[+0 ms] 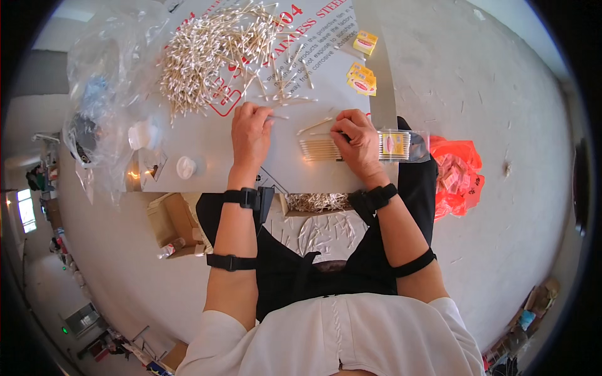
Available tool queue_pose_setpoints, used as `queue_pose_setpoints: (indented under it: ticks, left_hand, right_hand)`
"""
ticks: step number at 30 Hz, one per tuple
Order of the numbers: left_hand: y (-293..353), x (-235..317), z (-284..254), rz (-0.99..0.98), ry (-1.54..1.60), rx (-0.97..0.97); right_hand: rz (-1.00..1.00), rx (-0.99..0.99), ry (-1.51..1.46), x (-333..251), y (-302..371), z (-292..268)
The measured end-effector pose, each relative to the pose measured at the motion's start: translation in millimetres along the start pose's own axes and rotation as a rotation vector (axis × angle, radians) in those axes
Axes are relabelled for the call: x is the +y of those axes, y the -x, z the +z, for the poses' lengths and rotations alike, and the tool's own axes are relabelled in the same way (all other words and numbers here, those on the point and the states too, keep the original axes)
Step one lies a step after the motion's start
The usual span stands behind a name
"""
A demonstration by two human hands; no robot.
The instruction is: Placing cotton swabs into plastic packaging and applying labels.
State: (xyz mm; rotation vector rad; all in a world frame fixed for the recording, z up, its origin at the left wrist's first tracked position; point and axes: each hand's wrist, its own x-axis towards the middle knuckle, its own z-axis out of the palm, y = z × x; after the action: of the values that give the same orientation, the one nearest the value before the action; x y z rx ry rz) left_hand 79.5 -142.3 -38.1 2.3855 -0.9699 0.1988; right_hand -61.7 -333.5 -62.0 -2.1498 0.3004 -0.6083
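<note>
My left hand is closed, its thumb and fingertips pinched at a cotton swab that points to the right. My right hand curls over a flat row of cotton swabs lying side by side; what its fingertips grip is hidden. Right of that hand, a clear plastic sleeve holds more swabs and a yellow card, overhanging the table's right edge. One loose swab lies slanted between the hands. Beyond them is a large heap of cotton swabs, with strays spread toward my hands.
Yellow cards and another yellow stack lie far right on the table. A small white round container and a crumpled clear bag sit left. Below are a cardboard box, a swab-filled box and a red bag.
</note>
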Motion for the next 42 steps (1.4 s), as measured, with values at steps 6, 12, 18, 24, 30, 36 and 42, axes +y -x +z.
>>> queue_pose_setpoints:
  ticks: [6, 12, 18, 24, 30, 36, 42]
  left_hand:
    - [-3.6, 9.7, 27.6, 0.061, -0.052, -0.004]
    - [-2.4, 33.5, 39.3, -0.002, 0.023, 0.116]
    - [-10.5, 4.4, 29.4, -0.122, -0.157, 0.091]
    - [-3.2, 4.8, 26.9, 0.058, -0.006, -0.024]
    - [4.9, 30.2, 26.8, 0.092, -0.075, -0.077]
    - [17.7, 52.4, 33.8, 0.088, -0.226, -0.195]
    - [46.4, 69.9, 34.9, 0.018, -0.177, -0.293]
  right_hand:
    - [-0.031, -0.017, 0.001, -1.2, -1.8, -1.4]
    - [-0.031, -0.030, 0.014, 0.0, -1.0, -1.9]
    - [-0.047, -0.027, 0.017, -1.0, -1.8, -1.4]
    - [-0.057, -0.022, 0.016, -0.8, -1.8, -1.0]
    - [-0.060, -0.019, 0.028, -0.8, -1.1, -2.5]
    - [-0.005, 0.045, -0.082, -0.1, 1.0, 0.3]
    - [0.115, 0.153, -0.270, -1.5, 5.8, -1.3]
